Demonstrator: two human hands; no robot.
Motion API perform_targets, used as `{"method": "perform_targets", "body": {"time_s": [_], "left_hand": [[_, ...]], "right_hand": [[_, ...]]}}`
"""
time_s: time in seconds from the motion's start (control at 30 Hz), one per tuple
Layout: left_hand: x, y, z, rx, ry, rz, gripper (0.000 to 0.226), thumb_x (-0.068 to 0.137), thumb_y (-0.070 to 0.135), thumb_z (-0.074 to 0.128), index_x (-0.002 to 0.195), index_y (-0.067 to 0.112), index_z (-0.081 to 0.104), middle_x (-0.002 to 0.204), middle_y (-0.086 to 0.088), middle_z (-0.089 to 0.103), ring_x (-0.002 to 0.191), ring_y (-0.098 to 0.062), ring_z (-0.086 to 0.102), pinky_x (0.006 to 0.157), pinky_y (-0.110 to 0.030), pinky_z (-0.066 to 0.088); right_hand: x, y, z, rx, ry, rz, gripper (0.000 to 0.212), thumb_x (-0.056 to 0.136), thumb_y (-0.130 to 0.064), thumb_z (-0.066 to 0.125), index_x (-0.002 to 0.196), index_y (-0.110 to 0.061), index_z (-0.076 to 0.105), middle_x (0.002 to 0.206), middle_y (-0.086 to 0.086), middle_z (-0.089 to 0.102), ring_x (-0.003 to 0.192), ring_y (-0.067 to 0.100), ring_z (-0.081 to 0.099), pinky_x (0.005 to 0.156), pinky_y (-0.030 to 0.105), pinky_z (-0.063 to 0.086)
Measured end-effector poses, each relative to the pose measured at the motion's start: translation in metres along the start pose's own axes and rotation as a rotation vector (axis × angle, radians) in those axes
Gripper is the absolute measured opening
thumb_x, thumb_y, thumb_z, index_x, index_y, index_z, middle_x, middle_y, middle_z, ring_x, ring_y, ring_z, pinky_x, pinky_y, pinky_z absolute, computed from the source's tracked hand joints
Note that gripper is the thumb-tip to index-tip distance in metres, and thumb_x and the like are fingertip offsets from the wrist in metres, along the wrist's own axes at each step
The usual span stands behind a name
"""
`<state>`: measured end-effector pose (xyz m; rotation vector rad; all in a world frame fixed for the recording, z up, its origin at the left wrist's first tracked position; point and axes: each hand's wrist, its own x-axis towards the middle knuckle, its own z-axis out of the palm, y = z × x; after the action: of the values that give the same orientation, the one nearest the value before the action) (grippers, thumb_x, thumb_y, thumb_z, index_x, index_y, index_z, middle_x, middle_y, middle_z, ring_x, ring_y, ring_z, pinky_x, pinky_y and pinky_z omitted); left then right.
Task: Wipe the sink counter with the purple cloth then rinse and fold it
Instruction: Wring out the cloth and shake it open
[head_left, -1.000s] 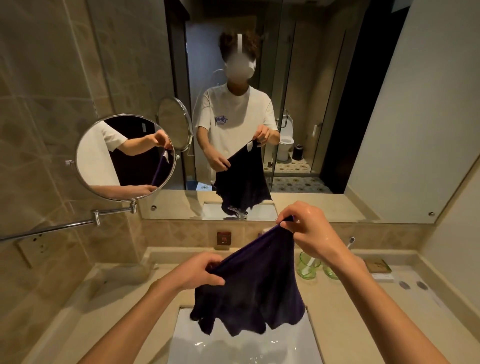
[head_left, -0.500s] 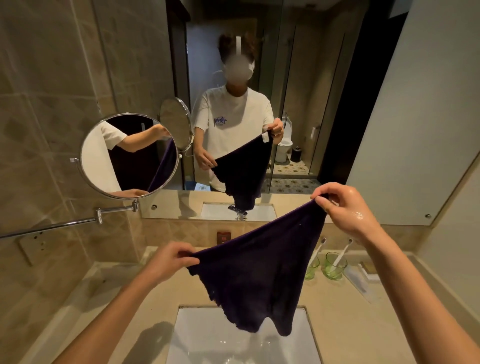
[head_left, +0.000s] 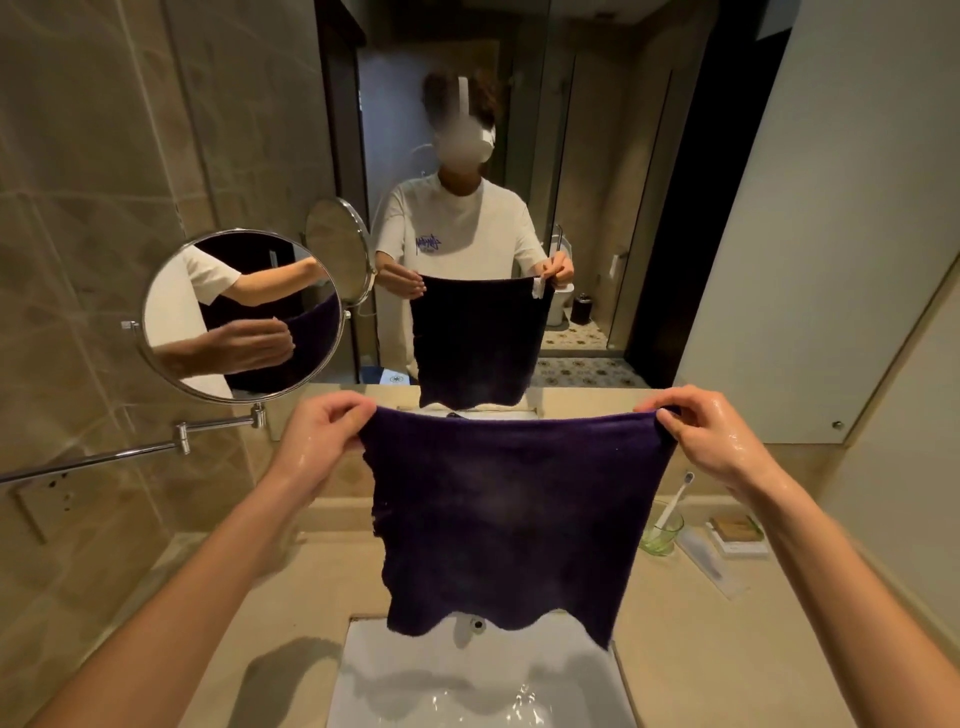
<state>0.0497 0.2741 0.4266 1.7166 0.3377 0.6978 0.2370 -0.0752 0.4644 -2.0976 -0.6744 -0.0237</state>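
The purple cloth (head_left: 511, 519) hangs flat in the centre of the frame, above the sink (head_left: 483, 686). The left hand (head_left: 324, 434) pinches its top left corner and the right hand (head_left: 701, 436) its top right corner, about level. The taut top edge runs left to right, so the fold probably brings one corner across to the other

Both hands have pulled apart, stretching the purple cloth (head_left: 511, 519) out flat and level.
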Motion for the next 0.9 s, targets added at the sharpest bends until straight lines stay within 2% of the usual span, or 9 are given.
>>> {"method": "perform_targets", "body": {"time_s": [0.1, 0.17, 0.27, 0.37, 0.47, 0.63, 0.7, 0.8, 0.9], "left_hand": [[0.008, 0.017, 0.01, -0.013, 0.006, 0.016, 0.024, 0.105, 0.006, 0.045, 0.091, -0.004, 0.063, 0.079, -0.011, 0.057, 0.072, -0.02, 0.052, 0.063, -0.034, 0.044], [0.014, 0.027, 0.013, 0.005, -0.031, 0.0, 0.024, 0.106, 0.009, 0.041, 0.09, 0.001, 0.057, 0.077, -0.007, 0.048, 0.07, -0.016, 0.043, 0.062, -0.032, 0.035], [0.022, 0.04, 0.012, 0.093, -0.085, 0.022, 0.027, 0.107, 0.02, 0.041, 0.086, 0.008, 0.052, 0.076, -0.004, 0.043, 0.069, -0.015, 0.038, 0.064, -0.031, 0.033], [0.025, 0.056, 0.009, 0.28, -0.148, 0.061, 0.031, 0.102, 0.036, 0.055, 0.084, 0.013, 0.046, 0.077, -0.003, 0.042, 0.071, -0.015, 0.038, 0.067, -0.033, 0.034], [0.027, 0.064, 0.008, 0.438, -0.216, 0.08, 0.047, 0.083, 0.032, 0.08, 0.076, 0.017, 0.035, 0.075, -0.003, 0.043, 0.07, -0.015, 0.038, 0.064, -0.032, 0.032], [0.028, 0.059, 0.012, 0.231, -0.182, 0.086, 0.06, 0.077, 0.022, 0.085, 0.058, 0.02, 0.028, 0.054, 0.006, 0.03, 0.057, -0.01, 0.032, 0.073, -0.03, 0.037], [0.026, 0.058, 0.013, 0.088, -0.21, 0.084, 0.064, 0.078, 0.021, 0.084, 0.058, 0.019, 0.023, 0.058, -0.002, 0.027, 0.059, -0.014, 0.032, 0.081, -0.03, 0.039], [0.022, 0.062, 0.014, -0.019, -0.21, 0.122, 0.059, 0.083, 0.012, 0.078, 0.06, 0.016, 0.024, 0.069, -0.016, 0.042, 0.067, -0.026, 0.045, 0.085, -0.036, 0.047], [0.022, 0.067, 0.021, -0.003, -0.157, 0.186, 0.048, 0.093, -0.004, 0.062, 0.062, 0.014, 0.031, 0.094, -0.014, 0.074, 0.097, -0.02, 0.072, 0.09, -0.039, 0.053]], "right_hand": [[-0.001, -0.006, 0.002, 0.128, -0.027, 0.022, 0.032, 0.105, 0.0, 0.043, 0.087, -0.011, 0.068, 0.085, 0.008, 0.064, 0.083, 0.02, 0.057, 0.073, 0.032, 0.045], [0.0, -0.009, 0.004, 0.179, -0.062, 0.05, 0.032, 0.105, 0.001, 0.04, 0.087, -0.009, 0.064, 0.082, 0.01, 0.061, 0.081, 0.022, 0.055, 0.071, 0.032, 0.042], [0.003, -0.018, 0.006, 0.159, -0.121, 0.028, 0.026, 0.105, -0.005, 0.043, 0.088, -0.008, 0.063, 0.082, 0.009, 0.063, 0.082, 0.025, 0.056, 0.072, 0.033, 0.043], [0.005, -0.028, 0.004, 0.039, -0.171, -0.023, 0.015, 0.097, -0.028, 0.065, 0.095, -0.014, 0.068, 0.09, 0.002, 0.071, 0.085, 0.018, 0.065, 0.074, 0.029, 0.05], [0.006, -0.036, 0.004, -0.061, -0.131, -0.069, 0.028, 0.081, -0.04, 0.079, 0.088, -0.016, 0.065, 0.087, 0.0, 0.07, 0.081, 0.015, 0.067, 0.065, 0.026, 0.054], [0.007, -0.038, 0.012, 0.02, -0.044, -0.1, 0.043, 0.08, -0.032, 0.083, 0.066, -0.011, 0.048, 0.065, 0.006, 0.058, 0.066, 0.019, 0.054, 0.056, 0.026, 0.044], [0.005, -0.041, 0.014, 0.117, -0.052, -0.099, 0.048, 0.08, -0.032, 0.083, 0.064, -0.011, 0.043, 0.062, 0.007, 0.047, 0.064, 0.019, 0.044, 0.055, 0.025, 0.038], [0.003, -0.048, 0.017, 0.223, -0.094, -0.096, 0.059, 0.08, -0.039, 0.079, 0.065, -0.002, 0.036, 0.066, 0.012, 0.042, 0.068, 0.024, 0.044, 0.064, 0.032, 0.041], [0.003, -0.055, 0.021, 0.333, -0.171, -0.125, 0.062, 0.085, -0.039, 0.072, 0.071, 0.009, 0.036, 0.075, 0.029, 0.049, 0.077, 0.03, 0.053, 0.072, 0.04, 0.045]]}}
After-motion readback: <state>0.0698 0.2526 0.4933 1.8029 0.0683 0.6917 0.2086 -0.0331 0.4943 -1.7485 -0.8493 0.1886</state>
